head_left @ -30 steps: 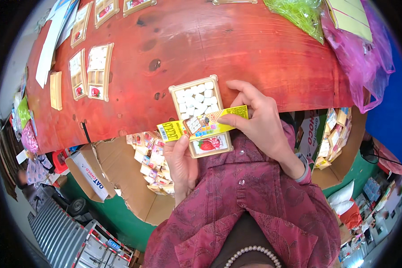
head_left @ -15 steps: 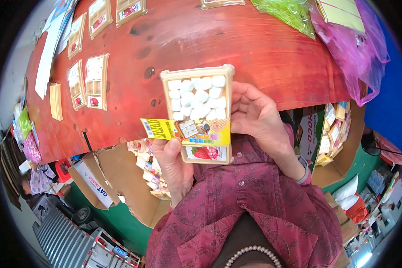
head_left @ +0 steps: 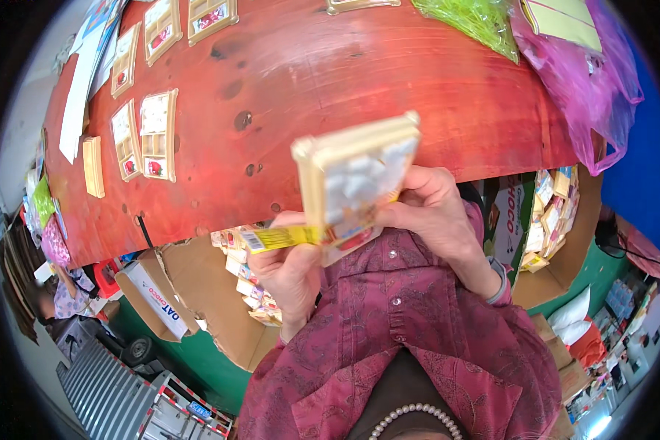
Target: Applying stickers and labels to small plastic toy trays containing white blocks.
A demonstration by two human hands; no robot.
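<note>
Above my lap, close to the table's near edge, I hold a cream plastic tray of white marshmallow-like pieces. It is tilted, so its left side wall shows, and motion blurs it a little. A yellow printed card strip runs across its lower part, and one end sticks out to the left. My left hand pinches that end between thumb and fingers. With fingers behind and thumb in front, my right hand grips the tray's lower right edge. The strip's run behind the tray is hidden.
Several similar cream trays lie on the red table at the left. Far right are a green plastic bag and a purple bag. Below the table edge, cardboard boxes hold many small packs.
The tray has turned from facing me to showing its left side, and has shifted slightly right. Both hands keep hold; the strip's free end has swung with it.
</note>
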